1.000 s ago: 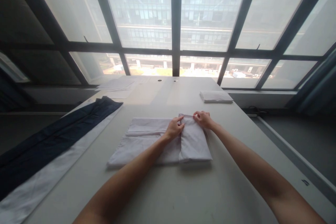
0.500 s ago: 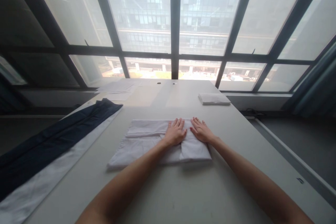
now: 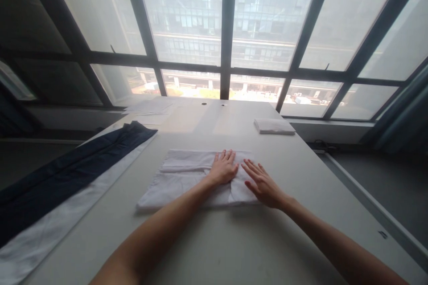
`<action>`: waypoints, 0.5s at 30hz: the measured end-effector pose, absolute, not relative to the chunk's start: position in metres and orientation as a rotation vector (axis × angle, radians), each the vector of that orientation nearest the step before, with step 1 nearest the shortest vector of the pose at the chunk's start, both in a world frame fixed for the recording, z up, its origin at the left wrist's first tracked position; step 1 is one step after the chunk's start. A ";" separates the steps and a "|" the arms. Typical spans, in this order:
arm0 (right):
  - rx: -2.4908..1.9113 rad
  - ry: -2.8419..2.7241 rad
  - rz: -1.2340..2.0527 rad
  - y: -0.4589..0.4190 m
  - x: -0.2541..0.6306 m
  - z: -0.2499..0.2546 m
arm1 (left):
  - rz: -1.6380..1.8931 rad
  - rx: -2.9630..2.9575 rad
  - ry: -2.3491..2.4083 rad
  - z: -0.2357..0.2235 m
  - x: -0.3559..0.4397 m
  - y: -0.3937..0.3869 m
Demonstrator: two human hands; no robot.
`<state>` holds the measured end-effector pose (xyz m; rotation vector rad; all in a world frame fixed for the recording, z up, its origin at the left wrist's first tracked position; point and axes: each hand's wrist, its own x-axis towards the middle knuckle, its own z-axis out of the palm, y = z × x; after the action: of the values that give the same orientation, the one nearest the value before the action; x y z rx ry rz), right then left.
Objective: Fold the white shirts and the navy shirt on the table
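At the left, a long dark cloth (image 3: pixel 76 164) lies slantwise across the edge of the counter (image 3: pixel 214 249), with a white cloth (image 3: pixel 67 219) showing along its near side. Just past its far end, some pale sheets (image 3: pixel 147 109) lie flat near the window (image 3: pixel 187 18).

In the middle of the counter, in front of the person, is the folded garment (image 3: pixel 183 179), white and lying flat, with a crease running across its left part and a narrower folded panel at its right end. The left hand (image 3: pixel 224 168) lies palm down on it where the panel begins, fingers spread and pointing away from the person. The right hand (image 3: pixel 262 185) is over the panel, palm down, its fingers straight and slightly apart, the thumb held out; whether it touches the cloth, I cannot tell.

Farther back and to the right, a small folded white stack (image 3: pixel 274 126) sits near the counter's right edge. A blue-grey curtain (image 3: pixel 401 118) hangs at the far right.
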<state>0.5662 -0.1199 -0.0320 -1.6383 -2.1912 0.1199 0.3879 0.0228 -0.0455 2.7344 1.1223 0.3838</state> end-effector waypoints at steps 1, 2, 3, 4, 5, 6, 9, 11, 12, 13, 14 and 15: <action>-1.603 -2.271 0.150 -0.128 0.562 -0.034 | 0.378 2.733 1.122 -0.046 0.388 0.022; -1.591 -2.329 0.174 -0.133 0.560 -0.037 | 0.369 2.733 1.123 -0.046 0.388 0.022; -1.597 -2.361 0.187 -0.137 0.559 -0.039 | 0.361 2.733 1.123 -0.047 0.388 0.022; -1.611 -2.372 0.189 -0.140 0.560 -0.042 | 0.355 2.736 1.120 -0.047 0.388 0.022; -1.624 -2.370 0.183 -0.141 0.561 -0.044 | 0.351 2.738 1.118 -0.047 0.388 0.022; -1.634 -2.362 0.176 -0.141 0.562 -0.045 | 0.350 2.736 1.121 -0.045 0.389 0.023; -1.633 -2.348 0.176 -0.140 0.564 -0.046 | 0.369 2.701 1.153 -0.030 0.388 0.024; -1.620 -2.327 0.198 -0.139 0.564 -0.046 | 0.391 2.694 1.088 -0.010 0.386 0.021; -1.612 -2.290 0.210 -0.138 0.565 -0.046 | 0.389 2.705 1.003 0.000 0.384 0.016; -1.609 -2.228 0.216 -0.138 0.566 -0.046 | 0.383 2.719 0.894 0.010 0.383 0.009; -1.611 -2.140 0.211 -0.136 0.568 -0.047 | 0.368 2.733 0.775 0.017 0.382 -0.001; -1.621 -2.034 0.192 -0.135 0.571 -0.048 | 0.364 2.744 0.694 0.021 0.382 -0.013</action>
<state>0.5712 -0.1351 -0.0484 -1.6212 -2.0335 0.1922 0.3819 -0.0128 0.0207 2.7444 0.6935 0.3642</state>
